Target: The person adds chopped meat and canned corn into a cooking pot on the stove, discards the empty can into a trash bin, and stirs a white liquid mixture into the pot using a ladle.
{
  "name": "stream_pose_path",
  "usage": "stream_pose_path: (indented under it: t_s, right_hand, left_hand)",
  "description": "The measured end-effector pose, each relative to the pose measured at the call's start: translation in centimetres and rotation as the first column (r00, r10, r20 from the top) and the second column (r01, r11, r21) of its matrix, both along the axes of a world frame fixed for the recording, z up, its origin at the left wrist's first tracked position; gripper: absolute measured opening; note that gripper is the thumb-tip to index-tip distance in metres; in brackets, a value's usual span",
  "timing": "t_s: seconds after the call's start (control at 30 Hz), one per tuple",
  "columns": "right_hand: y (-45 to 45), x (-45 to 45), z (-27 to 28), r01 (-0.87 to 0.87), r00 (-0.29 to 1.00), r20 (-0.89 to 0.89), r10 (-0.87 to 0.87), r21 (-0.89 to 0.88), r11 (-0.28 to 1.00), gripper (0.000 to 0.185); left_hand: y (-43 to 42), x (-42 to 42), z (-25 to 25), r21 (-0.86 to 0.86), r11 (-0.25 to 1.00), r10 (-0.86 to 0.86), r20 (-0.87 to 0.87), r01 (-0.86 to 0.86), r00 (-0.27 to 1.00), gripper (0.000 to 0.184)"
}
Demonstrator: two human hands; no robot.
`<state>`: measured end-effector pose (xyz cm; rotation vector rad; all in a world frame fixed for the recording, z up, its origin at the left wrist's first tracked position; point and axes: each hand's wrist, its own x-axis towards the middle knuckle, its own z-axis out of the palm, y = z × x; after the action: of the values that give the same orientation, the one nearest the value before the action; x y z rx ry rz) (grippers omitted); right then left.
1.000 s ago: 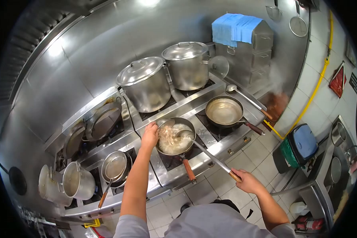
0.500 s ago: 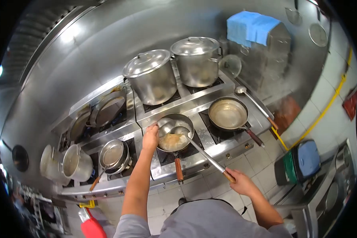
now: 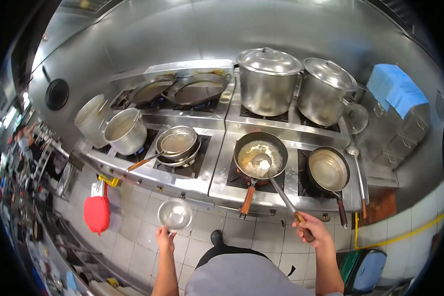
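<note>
My left hand (image 3: 166,239) grips the rim of a small metal bowl (image 3: 175,214), held over the floor in front of the stove. The bowl's inside faces up, with nothing plain to see in it. Around the wooden handle of a long ladle (image 3: 283,197) the fingers of my right hand (image 3: 314,230) are wrapped. The ladle's head lies in a dark frying pan (image 3: 238,153), among bubbling yellowish liquid and a white lump. This pan sits on a front burner, its wooden handle pointing toward me.
Right of it stands another pan (image 3: 329,170) with cloudy liquid, beside a resting ladle (image 3: 356,163). Two lidded stockpots (image 3: 267,86) are behind. Leftward are a strainer (image 3: 176,142) on a pan, tall pots (image 3: 127,133) and wide pans (image 3: 197,91). A red dustpan-like object (image 3: 97,214) is near the floor.
My left hand has moved from over the frying pan down and left, taking the bowl with it. The ladle stays in the pan. My view has turned left.
</note>
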<state>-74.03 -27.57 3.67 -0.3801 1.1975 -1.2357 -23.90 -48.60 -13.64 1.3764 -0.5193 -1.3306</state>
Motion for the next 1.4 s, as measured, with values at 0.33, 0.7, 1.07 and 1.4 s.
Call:
stream_pose_path:
  t_s: [0.33, 0.7, 1.07, 1.4]
  right_hand:
    - [-5.2, 3.9, -11.0, -0.021, 0.614, -0.787, 0.054, 0.053, 0.998, 0.066]
    - [-15.1, 1.8, -13.0, -0.356, -0.008, -0.867, -0.499, -0.464, 0.811, 0.053]
    - [-23.1, 53.5, -10.0, -0.958, -0.084, -0.704, 0.705, 0.251, 0.136, 0.051]
    - [-30.4, 63.8, -23.6, -0.785, -0.449, -0.428, 0.785, 0.609, -0.117, 0.05]
  left_hand:
    - [17.5, 14.4, -7.5, 0.267, 0.817, 0.544, -0.058, -0.512, 0.837, 0.011]
    - [20.9, 26.3, -7.0, 0.138, 0.753, 0.656, -0.228, -0.643, 0.719, 0.01]
    - [27.0, 39.5, -5.3, 0.164, 0.66, 0.728, -0.384, -0.733, 0.568, 0.014]
    - [28.0, 49.1, -1.9, 0.06, 0.535, 0.777, -0.428, -0.843, 0.462, 0.014]
